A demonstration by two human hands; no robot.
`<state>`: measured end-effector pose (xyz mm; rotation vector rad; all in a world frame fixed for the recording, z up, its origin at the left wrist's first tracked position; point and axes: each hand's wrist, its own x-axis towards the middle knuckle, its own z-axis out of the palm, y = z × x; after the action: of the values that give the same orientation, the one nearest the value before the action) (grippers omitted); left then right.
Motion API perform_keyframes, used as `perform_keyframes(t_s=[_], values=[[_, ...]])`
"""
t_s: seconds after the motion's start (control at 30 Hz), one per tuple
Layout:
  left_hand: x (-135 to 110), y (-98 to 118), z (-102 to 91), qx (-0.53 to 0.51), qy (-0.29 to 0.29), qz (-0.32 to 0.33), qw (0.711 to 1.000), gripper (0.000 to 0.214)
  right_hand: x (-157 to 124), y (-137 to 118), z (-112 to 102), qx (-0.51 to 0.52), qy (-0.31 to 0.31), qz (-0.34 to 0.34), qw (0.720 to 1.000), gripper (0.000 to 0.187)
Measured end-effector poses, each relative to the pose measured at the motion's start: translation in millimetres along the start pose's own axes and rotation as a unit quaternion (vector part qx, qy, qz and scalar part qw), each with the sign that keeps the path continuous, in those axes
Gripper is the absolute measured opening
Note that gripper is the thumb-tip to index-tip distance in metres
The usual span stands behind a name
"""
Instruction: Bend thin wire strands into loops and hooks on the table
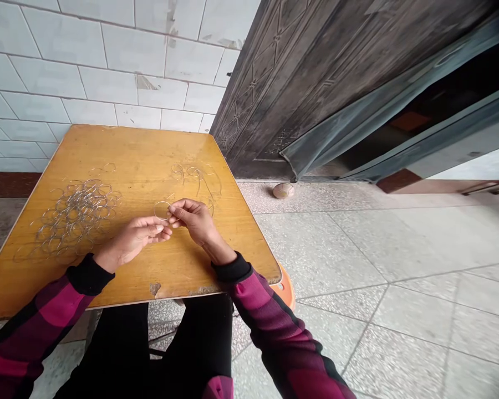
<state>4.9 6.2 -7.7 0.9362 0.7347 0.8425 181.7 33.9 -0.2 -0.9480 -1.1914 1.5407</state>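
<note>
A thin wire ring (154, 210) is held up over the wooden table (141, 152), between my two hands. My right hand (193, 220) pinches the ring's right side between thumb and fingers. Under the ring, my left hand (139, 235) has its thumb and fingertips closed at the lower edge, close to the right fingertips. To the left lies a tangled pile of wire rings (77, 213). Several bent wire pieces (195, 174) lie loose beyond my right hand, and a couple of single rings (108, 167) rest above the pile.
White wall tiles (120, 50) stand behind the table, with a dark carved door (270, 83) at its right. A round pinkish object (283, 190) sits on the tiled floor (357, 244) by the doorway. An orange stool (288, 285) shows under the table's right corner.
</note>
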Motion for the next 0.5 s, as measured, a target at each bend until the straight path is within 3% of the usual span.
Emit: perform_keyframes(t_s=[0.23,0.5], values=[[0.6,-1.9,3.9,0.0,0.048,-0.014,0.999,0.024,-0.4,8.1,-1.4,-0.013,-0.031,-0.024,0.999,0.027],[0.5,-1.4,2.6,0.012,0.019,-0.023,0.999,0.022,0.6,7.4,-5.9,-0.018,-0.09,-0.036,0.995,0.024]])
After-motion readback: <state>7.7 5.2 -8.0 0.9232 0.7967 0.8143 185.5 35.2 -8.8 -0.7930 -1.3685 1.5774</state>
